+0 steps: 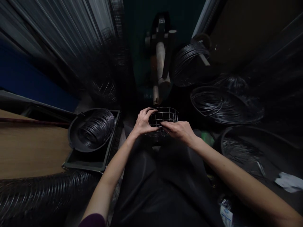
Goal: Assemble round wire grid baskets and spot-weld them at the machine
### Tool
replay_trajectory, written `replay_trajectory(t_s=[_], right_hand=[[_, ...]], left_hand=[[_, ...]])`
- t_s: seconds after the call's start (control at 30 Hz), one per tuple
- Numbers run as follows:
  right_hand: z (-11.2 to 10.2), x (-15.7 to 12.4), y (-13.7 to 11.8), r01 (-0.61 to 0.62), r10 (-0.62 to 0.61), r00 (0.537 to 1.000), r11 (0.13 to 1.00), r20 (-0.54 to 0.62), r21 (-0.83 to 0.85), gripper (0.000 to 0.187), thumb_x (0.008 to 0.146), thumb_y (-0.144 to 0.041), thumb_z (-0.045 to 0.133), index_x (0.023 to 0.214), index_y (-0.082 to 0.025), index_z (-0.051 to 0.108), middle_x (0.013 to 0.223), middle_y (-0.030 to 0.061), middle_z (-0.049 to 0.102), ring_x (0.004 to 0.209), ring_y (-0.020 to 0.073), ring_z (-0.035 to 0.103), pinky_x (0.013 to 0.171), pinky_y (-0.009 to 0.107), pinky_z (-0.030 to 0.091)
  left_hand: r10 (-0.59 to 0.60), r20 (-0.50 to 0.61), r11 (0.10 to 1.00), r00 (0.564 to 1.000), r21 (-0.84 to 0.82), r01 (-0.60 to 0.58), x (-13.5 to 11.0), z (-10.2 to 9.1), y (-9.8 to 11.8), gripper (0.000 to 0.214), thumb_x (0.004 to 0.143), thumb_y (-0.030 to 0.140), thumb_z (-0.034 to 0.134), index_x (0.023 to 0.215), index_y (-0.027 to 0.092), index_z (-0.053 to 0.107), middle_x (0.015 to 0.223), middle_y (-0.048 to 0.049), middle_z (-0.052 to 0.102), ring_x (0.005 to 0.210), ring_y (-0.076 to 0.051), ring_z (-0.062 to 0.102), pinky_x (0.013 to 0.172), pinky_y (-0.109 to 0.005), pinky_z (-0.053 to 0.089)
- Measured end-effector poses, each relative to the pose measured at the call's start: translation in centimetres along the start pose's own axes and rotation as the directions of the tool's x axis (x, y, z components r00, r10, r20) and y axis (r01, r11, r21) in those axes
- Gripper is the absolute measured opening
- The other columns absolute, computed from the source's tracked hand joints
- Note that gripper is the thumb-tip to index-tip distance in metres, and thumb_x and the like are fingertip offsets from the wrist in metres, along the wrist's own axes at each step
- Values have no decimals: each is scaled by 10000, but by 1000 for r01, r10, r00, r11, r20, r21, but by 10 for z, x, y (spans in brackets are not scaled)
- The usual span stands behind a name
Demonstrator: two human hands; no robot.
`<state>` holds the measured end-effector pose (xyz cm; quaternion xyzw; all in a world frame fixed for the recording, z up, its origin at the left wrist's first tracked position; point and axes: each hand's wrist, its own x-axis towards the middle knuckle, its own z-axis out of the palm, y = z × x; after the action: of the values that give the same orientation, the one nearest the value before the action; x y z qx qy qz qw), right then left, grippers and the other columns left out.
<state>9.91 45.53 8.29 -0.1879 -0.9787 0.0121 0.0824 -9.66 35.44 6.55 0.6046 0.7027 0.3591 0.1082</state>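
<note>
Both hands held a round wire basket (163, 119) (its ribs and rings were thin, bright metal) out in front of the person, above the dark apron (163, 189) on the lap. The left hand (143, 122) curled around the basket's near-left side, fingers hooked over the top ring. The right hand (178, 131) lay across the front, its fingers pressed against the wires, so the basket sat between the two palms and touched both.

To the left, a coil of black wire (96, 130) lay in a dark round pan (73, 135), which stood on a black tray (82, 165) at the edge of a wooden tabletop (30, 148). Further loose black wire coils (213, 104) lay ahead and to the right, and another coil (189, 64) hung on a wooden peg.
</note>
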Motion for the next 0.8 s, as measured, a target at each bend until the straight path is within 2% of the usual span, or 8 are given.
replay_trajectory(t_s=[0.1, 0.17, 0.27, 0.4, 0.57, 0.8], right_hand=[[-2, 6, 4, 46, -47, 999, 998, -10, -35, 330, 979, -312, 469, 1180, -307, 730, 1138, 9, 730, 690, 152, 692, 521, 258, 331], [-5, 10, 4, 66, -66, 998, 997, -4, -50, 323, 980, -304, 470, 1168, -304, 733, 1135, 5, 732, 673, 157, 689, 519, 265, 326], [-10, 14, 4, 83, -81, 996, 994, 33, -73, 316, 986, -299, 467, 1158, -296, 732, 1138, -3, 732, 667, 168, 688, 514, 273, 318], [-15, 15, 2, 95, -91, 994, 991, 55, -89, 310, 986, -300, 469, 1143, -280, 735, 1133, 8, 735, 663, 161, 680, 515, 276, 313], [-19, 16, 3, 104, -102, 994, 991, 31, -88, 322, 984, -308, 466, 1172, -302, 727, 1120, 1, 740, 639, 142, 663, 519, 268, 314], [-17, 32, 14, 78, -78, 997, 991, 11, -112, 339, 1000, -318, 451, 1218, -320, 711, 1127, -15, 738, 674, 155, 678, 519, 270, 302]], left_hand=[[-17, 12, 1000, 1000, 6, 17, 1, -3, -1, 750, 598, 336, 869, 1290, 241, 594, 1413, -128, 489, 1319, -338, 475, 1115, -517, 420], [-27, -20, 1000, 999, -2, 27, 1, -3, -2, 729, 600, 330, 867, 1271, 239, 598, 1399, -124, 498, 1316, -331, 480, 1110, -509, 429], [-38, -62, 999, 997, -9, 38, 2, -3, -2, 667, 595, 327, 869, 1204, 221, 618, 1374, -128, 515, 1297, -325, 496, 1100, -504, 442], [-33, -46, 999, 998, 23, 34, 0, -4, 0, 559, 604, 342, 870, 1109, 222, 664, 1386, -129, 503, 1298, -335, 491, 1101, -518, 436], [-28, -56, 999, 998, 40, 30, 0, -8, 1, 628, 614, 358, 872, 1190, 240, 654, 1407, -133, 485, 1323, -343, 468, 1107, -530, 430], [-53, -51, 999, 997, -2, 53, 20, -10, -6, 653, 598, 338, 883, 1203, 233, 662, 1410, -125, 473, 1327, -342, 463, 1128, -510, 425]])
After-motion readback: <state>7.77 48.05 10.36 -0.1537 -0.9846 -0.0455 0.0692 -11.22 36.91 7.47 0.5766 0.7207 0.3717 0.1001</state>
